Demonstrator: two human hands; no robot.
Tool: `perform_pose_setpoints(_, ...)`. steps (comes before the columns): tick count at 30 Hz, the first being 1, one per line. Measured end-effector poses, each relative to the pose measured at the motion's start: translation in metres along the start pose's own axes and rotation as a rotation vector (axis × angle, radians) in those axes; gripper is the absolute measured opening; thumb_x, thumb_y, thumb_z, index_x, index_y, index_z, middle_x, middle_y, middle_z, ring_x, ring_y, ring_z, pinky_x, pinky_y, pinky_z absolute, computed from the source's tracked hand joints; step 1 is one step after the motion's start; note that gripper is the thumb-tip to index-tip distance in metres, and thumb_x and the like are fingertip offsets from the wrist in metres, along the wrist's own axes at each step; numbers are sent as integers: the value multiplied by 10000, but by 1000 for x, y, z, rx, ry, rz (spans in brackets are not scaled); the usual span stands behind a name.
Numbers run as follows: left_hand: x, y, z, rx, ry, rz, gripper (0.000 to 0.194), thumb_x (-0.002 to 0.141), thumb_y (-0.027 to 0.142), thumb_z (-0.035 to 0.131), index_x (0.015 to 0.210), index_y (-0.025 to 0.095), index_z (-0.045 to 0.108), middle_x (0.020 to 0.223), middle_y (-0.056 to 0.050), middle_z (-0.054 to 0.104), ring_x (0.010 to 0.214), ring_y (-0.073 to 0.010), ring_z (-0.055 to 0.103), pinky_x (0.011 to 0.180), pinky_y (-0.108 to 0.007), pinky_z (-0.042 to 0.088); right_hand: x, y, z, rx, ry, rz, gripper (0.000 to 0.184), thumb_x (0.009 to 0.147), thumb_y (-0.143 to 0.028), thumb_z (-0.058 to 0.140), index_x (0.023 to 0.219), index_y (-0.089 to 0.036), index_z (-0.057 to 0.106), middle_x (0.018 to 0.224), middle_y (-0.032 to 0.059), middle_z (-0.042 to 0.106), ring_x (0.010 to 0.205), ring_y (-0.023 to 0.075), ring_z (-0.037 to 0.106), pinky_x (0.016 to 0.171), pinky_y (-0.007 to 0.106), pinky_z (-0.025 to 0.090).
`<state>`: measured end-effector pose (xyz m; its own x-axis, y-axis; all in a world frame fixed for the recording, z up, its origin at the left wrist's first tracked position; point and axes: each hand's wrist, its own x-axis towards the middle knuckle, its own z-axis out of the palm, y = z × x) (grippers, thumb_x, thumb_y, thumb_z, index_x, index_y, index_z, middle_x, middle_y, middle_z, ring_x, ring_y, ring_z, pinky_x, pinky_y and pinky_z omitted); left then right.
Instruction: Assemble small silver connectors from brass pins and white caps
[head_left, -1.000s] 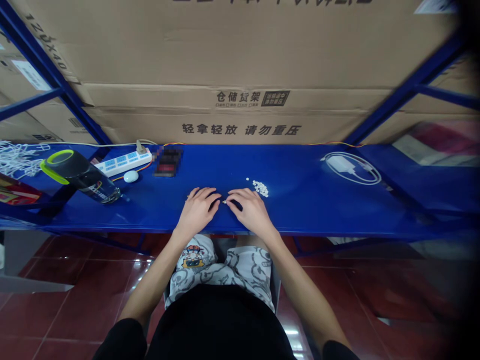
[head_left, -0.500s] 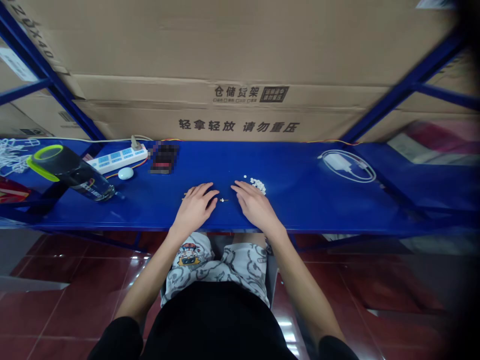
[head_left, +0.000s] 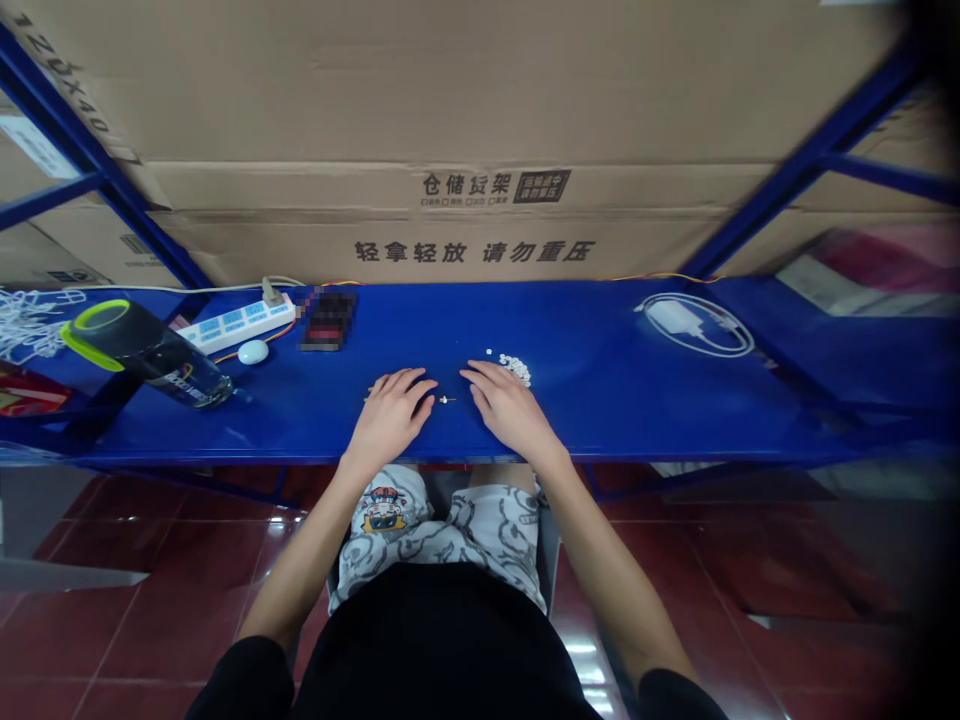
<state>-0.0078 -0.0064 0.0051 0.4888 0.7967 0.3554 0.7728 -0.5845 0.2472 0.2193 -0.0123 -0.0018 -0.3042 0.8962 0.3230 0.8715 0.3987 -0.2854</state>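
Note:
My left hand [head_left: 391, 410] rests palm down on the blue tabletop [head_left: 600, 400], fingers stretched out and apart. Some small gold-coloured bits [head_left: 368, 394] peek out at its left side, mostly hidden under the hand. My right hand [head_left: 504, 400] also lies flat with its fingers out, holding nothing that shows. Just beyond it sits a pile of small white pieces [head_left: 517, 368], partly covered by the fingers, and one single white piece [head_left: 489, 351] lies apart. Between the two hands is a tiny white piece with a thin gold pin [head_left: 447, 400], untouched by either.
Left on the table are a dark bottle with a green lid ring [head_left: 161, 355], a white power strip [head_left: 240, 325], a pale rounded object [head_left: 253, 352] and a blurred-out dark item [head_left: 328, 322]. A white charger with cable [head_left: 694, 322] lies right. Cardboard [head_left: 465, 100] stands behind.
The camera view has shifted slightly. Both hands stay in the same places on the table, and the small pieces have not moved.

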Motion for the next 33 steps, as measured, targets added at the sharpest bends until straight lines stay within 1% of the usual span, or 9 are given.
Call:
perform_pose_setpoints(3, 0, -1, 0, 3, 3, 4, 297, 1067, 291, 461, 1274, 232, 665, 1409, -80, 626, 1332, -279, 552, 1115, -484, 435, 0, 0, 0, 3, 5, -8, 452, 1049, -226, 346, 1385, -153, 640, 1479, 128, 598, 1387, 296, 529, 1168, 505, 433)
perform_pose_setpoints(8, 0, -1, 1, 2, 2, 3, 297, 1067, 293, 455, 1273, 246, 663, 1413, -75, 623, 1334, -279, 548, 1112, -481, 437, 0, 1, 0, -6, 8, -9, 439, 1043, -224, 364, 1378, -188, 646, 1476, 110, 601, 1372, 299, 541, 1150, 520, 445)
perform_pose_setpoints(20, 0, 0, 0, -7, -5, 3, 290, 1068, 289, 463, 1278, 235, 655, 1413, -74, 619, 1330, -275, 542, 1113, -478, 429, 1, 2, 3, -7, 21, -11, 434, 1045, -226, 365, 1361, -158, 655, 1457, 129, 614, 1352, 309, 553, 1141, 521, 452)
perform_pose_setpoints(26, 0, -1, 1, -3, 1, 4, 285, 1067, 290, 465, 1268, 236, 660, 1408, -74, 622, 1328, -281, 544, 1114, -481, 425, 0, 2, 2, -14, 15, -28, 434, 1046, -224, 362, 1365, -169, 651, 1463, 127, 609, 1367, 299, 546, 1146, 516, 452)
perform_pose_setpoints(28, 0, 0, 1, -8, 4, 4, 286, 1065, 286, 463, 1268, 239, 660, 1408, -72, 623, 1332, -277, 543, 1120, -476, 423, -1, 0, 2, -43, 37, -46, 422, 1041, -212, 371, 1331, -167, 674, 1467, 129, 605, 1393, 302, 524, 1181, 538, 410)
perform_pose_setpoints(30, 0, 0, 1, -12, 5, 0, 287, 1064, 282, 463, 1269, 244, 661, 1406, -70, 624, 1330, -273, 545, 1123, -472, 424, -1, -1, 1, -90, 109, -45, 408, 1036, -200, 380, 1294, -172, 695, 1481, 134, 592, 1429, 309, 487, 1233, 601, 303)
perform_pose_setpoints(32, 0, 0, 0, -14, 4, -5, 285, 1062, 280, 465, 1264, 245, 664, 1402, -69, 627, 1324, -271, 551, 1121, -472, 426, -1, 0, 0, -140, 212, 9, 395, 1031, -201, 394, 1281, -166, 697, 1501, 154, 568, 1457, 323, 451, 1247, 673, 191)
perform_pose_setpoints(33, 0, 0, 0, -16, 3, -7, 283, 1061, 281, 467, 1259, 245, 666, 1401, -69, 628, 1322, -272, 553, 1119, -473, 427, 1, 1, 0, -163, 252, 51, 391, 1027, -208, 406, 1293, -155, 687, 1519, 171, 546, 1470, 336, 430, 1238, 702, 160)
